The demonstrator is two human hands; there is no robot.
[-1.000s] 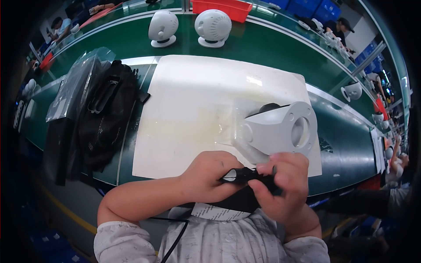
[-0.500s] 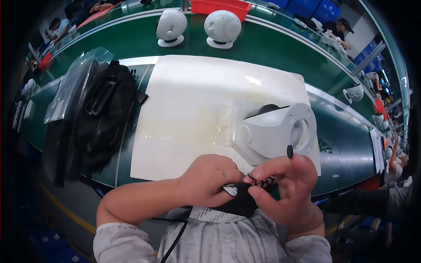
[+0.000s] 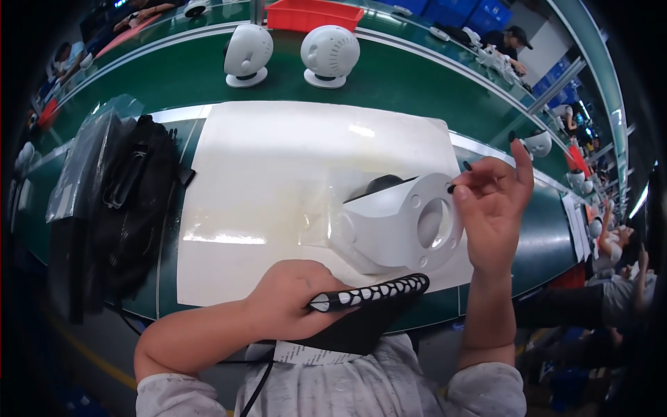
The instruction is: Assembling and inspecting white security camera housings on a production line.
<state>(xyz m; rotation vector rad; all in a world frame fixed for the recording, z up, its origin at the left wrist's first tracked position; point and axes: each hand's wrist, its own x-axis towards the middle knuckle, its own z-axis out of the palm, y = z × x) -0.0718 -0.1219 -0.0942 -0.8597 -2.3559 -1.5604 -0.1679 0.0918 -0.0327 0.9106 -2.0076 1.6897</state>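
A white appliance housing [image 3: 379,233] lies on its side on the white mat, its ring-shaped base [image 3: 403,236] turned toward me. Shallow round recesses show around that base. My right hand [image 3: 495,208] pinches a small black round pad [image 3: 451,188] between thumb and finger, at the upper right rim of the base. More dark pads cling to its other fingertips, one being the raised fingertip pad [image 3: 512,136]. Low in front of me, my left hand [image 3: 292,299] is closed around a black sheet of pads [image 3: 375,292] with a row of round cut-outs along its edge.
On the left of the bench lie a black bag [image 3: 139,208] and a clear plastic bag [image 3: 83,167]. Two finished-looking white round devices [image 3: 330,59] stand at the back, before a red bin [image 3: 313,15]. Other people work at the far benches.
My right hand has left the black sheet and moved up and right to the base's rim, carrying small pads. The left hand keeps hold of the sheet. The whole view has shifted slightly.
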